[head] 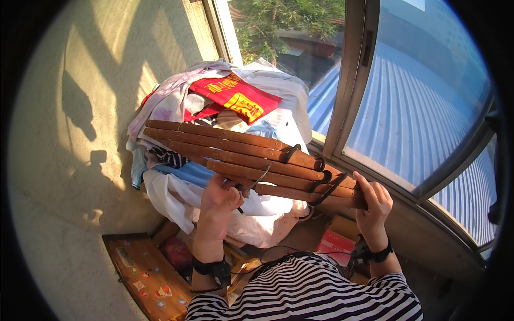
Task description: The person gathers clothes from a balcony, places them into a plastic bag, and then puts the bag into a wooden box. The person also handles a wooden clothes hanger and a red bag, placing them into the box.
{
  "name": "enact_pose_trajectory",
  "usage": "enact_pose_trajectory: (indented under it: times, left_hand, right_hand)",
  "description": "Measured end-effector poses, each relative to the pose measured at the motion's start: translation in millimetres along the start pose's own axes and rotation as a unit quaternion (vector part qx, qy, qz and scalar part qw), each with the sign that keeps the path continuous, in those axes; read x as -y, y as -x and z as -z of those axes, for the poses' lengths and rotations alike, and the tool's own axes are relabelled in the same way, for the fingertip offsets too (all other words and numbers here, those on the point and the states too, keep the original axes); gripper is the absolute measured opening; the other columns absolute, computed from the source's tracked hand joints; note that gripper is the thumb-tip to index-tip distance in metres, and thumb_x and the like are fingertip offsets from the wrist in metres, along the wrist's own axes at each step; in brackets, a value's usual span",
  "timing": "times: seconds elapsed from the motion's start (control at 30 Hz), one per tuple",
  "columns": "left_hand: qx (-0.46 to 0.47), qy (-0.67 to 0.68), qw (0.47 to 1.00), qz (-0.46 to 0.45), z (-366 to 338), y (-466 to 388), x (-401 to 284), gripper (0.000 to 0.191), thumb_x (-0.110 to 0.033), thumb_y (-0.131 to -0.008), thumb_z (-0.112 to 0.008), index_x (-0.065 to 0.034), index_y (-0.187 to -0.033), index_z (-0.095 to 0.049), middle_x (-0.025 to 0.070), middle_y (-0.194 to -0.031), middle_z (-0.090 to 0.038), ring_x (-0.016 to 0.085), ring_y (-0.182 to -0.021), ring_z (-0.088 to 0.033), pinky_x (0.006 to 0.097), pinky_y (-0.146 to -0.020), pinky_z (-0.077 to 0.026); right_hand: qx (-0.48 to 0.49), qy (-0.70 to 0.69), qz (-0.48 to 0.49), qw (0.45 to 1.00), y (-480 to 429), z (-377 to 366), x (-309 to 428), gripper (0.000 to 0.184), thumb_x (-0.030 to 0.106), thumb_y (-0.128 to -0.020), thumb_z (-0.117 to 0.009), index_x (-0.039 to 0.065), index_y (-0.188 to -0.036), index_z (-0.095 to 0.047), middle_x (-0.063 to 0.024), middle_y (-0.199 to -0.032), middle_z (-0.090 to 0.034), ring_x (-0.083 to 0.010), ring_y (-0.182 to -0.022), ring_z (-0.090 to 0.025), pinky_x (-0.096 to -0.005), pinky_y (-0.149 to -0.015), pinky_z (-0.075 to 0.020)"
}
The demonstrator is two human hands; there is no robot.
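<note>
A folding wooden slat rack (241, 154) with dark hooks (321, 180) and a thin metal hook is held up in front of me, its slats bunched close together and slanting down to the right. My left hand (223, 194) grips it from below near the middle, beside the metal hook. My right hand (373, 196) holds its right end, the fingers along the edge. Behind and below the rack lies a large heap of clothes and cloths (277, 88), with a red cloth item (237, 96) bearing yellow writing on top.
A rough wall (100, 160) rises on the left. Sliding windows (349, 88) run along the right above a sill. At lower left stands a wooden cabinet panel with stickers (148, 273); a red box (335, 244) sits low near my right arm. A cable (277, 248) crosses before my striped shirt.
</note>
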State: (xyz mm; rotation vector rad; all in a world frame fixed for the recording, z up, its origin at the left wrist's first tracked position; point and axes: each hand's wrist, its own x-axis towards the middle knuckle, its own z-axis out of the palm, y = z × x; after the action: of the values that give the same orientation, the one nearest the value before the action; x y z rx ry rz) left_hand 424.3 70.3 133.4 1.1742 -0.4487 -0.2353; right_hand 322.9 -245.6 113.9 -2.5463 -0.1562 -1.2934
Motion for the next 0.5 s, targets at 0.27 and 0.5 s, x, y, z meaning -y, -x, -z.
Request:
enact_pose_trajectory:
  times: [0.27,0.5]
  left_hand:
    - [-0.067,0.059,0.996,-0.028,-13,-5,19,0.052,-0.01,-0.095,-0.068,-0.0035,-0.141,-0.044,0.0097,-0.134,-0.058,0.022,-0.122,-0.057,0.041,-0.106,-0.045]
    - [-0.087,0.05,0.993,-0.063,-24,-11,22,0.044,-0.002,-0.09,-0.073,0.0,-0.13,-0.053,0.0078,-0.12,-0.065,0.016,-0.108,-0.062,0.0312,-0.096,-0.05]
  right_hand:
    - [-0.02,0.018,0.038,0.999,17,-8,-13,0.061,0.001,-0.061,-0.059,0.007,-0.121,-0.07,-0.0072,-0.077,-0.057,-0.027,-0.067,-0.055,-0.037,-0.063,-0.0453]
    - [0.085,-0.077,-0.015,0.993,18,-21,-16,0.074,0.005,-0.056,-0.074,0.01,-0.129,-0.064,-0.0065,-0.096,-0.06,-0.0262,-0.087,-0.058,-0.0403,-0.082,-0.0446]
